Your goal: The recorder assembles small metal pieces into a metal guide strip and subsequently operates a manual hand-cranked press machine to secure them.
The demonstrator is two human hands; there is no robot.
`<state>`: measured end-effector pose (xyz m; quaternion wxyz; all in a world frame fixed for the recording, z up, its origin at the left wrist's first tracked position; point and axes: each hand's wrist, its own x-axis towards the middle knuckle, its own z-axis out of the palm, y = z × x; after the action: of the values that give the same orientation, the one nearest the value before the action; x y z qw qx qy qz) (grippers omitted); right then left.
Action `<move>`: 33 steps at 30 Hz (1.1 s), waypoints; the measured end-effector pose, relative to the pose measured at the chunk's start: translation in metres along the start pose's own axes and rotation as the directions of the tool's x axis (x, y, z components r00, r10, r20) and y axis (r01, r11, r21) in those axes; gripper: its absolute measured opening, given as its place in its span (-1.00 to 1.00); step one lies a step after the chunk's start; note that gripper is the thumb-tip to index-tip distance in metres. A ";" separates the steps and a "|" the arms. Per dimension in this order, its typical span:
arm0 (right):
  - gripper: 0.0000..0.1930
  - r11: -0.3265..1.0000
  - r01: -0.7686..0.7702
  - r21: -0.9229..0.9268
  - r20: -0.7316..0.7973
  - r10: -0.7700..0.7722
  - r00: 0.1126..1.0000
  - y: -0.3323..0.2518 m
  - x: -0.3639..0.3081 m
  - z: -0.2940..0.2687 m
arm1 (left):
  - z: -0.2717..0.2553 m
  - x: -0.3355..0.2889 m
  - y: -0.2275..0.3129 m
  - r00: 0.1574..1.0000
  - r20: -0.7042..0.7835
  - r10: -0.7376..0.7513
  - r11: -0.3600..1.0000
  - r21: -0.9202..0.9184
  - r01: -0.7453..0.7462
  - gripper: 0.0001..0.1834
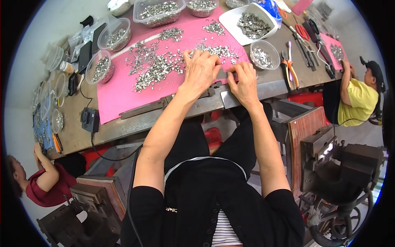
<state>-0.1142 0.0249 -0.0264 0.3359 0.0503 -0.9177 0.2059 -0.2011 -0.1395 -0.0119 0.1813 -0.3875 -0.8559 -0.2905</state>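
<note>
My left hand [200, 70] is bent over the pink mat [112, 101], at the near side of a scatter of small silvery metal pieces [158, 70]. Its fingers curl downward and their tips are hidden, so what they hold cannot be made out. Close by on the right, my right hand [243, 84] has thumb and fingers drawn together at a dark metal bar fixture [142, 108] along the table's front edge. Anything in that pinch is too small or hidden to name. Below the right hand, a flat metal plate [230, 100] lies at the edge.
Clear plastic tubs [100, 68] of metal pieces stand left and behind; a white tray [230, 19] holds more. Orange-handled pliers [289, 68] lie right of a round tub [264, 55]. A black power adapter [89, 119] sits left. One co-worker [358, 96] sits right, another [47, 181] left.
</note>
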 end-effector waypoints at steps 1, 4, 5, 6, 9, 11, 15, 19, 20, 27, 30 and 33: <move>-0.84 1.000 -0.001 0.000 0.002 0.001 1.000 0.000 0.000 0.000 | 0.001 0.001 0.000 1.000 -0.003 0.000 1.000 0.019 0.000 -0.90; -0.84 1.000 0.003 0.005 0.007 -0.004 1.000 -0.001 0.001 0.002 | 0.003 0.000 -0.003 1.000 -0.018 0.011 0.999 0.036 -0.011 -0.91; -0.84 1.000 0.007 0.020 0.009 -0.007 1.000 0.000 0.000 0.002 | 0.001 0.001 -0.003 0.999 -0.031 0.031 0.999 0.027 -0.030 -0.92; -0.84 0.999 0.010 0.035 0.011 -0.010 1.000 0.002 0.000 0.001 | -0.003 0.000 -0.003 0.999 -0.031 0.030 0.999 0.029 -0.029 -0.92; -0.86 0.992 -0.035 0.122 0.016 0.034 0.999 0.004 0.003 -0.005 | -0.032 -0.013 -0.004 0.993 -0.100 -0.058 0.995 -0.085 0.049 -0.94; -0.87 0.954 -0.146 0.264 0.102 0.123 0.987 -0.009 0.005 -0.013 | -0.050 -0.034 -0.007 0.986 -0.148 -0.075 0.994 -0.093 0.062 -0.95; -0.87 0.907 0.082 0.412 0.124 -0.145 0.982 -0.040 0.008 -0.014 | -0.064 -0.075 0.006 0.985 -0.102 -0.138 0.983 -0.139 0.123 -0.95; -0.82 0.921 0.155 0.357 0.162 -0.224 0.961 -0.059 0.006 -0.003 | -0.059 -0.089 0.010 0.986 -0.097 -0.133 0.982 -0.148 0.118 -0.90; -0.82 0.921 0.168 0.352 0.168 -0.239 0.956 -0.060 0.006 -0.003 | -0.057 -0.089 0.009 0.986 -0.109 -0.122 0.984 -0.139 0.107 -0.89; -0.79 0.922 0.278 0.269 0.187 -0.333 0.924 -0.061 0.008 -0.002 | -0.058 -0.089 0.004 0.992 -0.086 -0.090 0.984 -0.161 0.075 -0.86; -0.82 0.916 0.286 0.280 0.187 -0.344 0.920 -0.056 0.009 -0.006 | -0.062 -0.087 0.005 0.995 -0.048 -0.091 0.983 -0.163 0.082 -0.86; -0.85 0.915 0.141 0.378 0.192 -0.226 0.955 -0.046 0.010 -0.017 | -0.063 -0.086 0.003 0.992 -0.075 -0.099 0.975 -0.206 0.082 -0.87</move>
<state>-0.1011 -0.0098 0.0081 0.2298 0.2210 -0.8883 0.3305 -0.1387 -0.2263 -0.0089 0.1639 -0.3518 -0.8303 -0.4001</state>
